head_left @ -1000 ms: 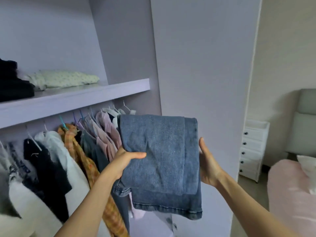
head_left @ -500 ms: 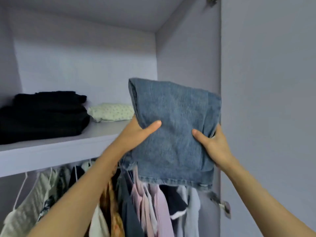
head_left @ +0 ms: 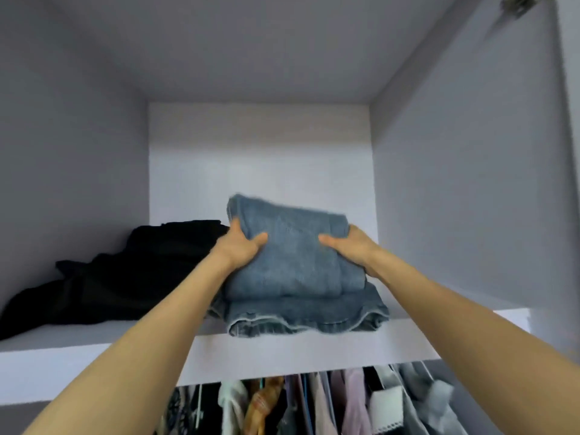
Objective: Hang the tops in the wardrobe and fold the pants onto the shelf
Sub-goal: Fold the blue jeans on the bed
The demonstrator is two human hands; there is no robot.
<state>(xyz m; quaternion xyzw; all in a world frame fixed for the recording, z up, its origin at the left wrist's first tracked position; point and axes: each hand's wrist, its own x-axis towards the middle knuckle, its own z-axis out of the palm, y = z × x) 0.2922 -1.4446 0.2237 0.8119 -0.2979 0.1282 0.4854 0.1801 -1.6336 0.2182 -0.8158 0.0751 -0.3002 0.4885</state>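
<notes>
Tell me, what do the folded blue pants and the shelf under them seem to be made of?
Folded blue pants: apparently denim, judging by the faded blue weave and the stitched, slightly frayed hem. Shelf: probably laminated board, matte pale lilac; its smooth flat edge suggests this, though the core is hidden.

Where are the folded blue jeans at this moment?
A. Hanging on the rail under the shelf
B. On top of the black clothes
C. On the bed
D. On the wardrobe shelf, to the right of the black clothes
D: the folded jeans lie on the shelf, right of the black clothes, with the left hand and right hand gripping their sides.
</notes>
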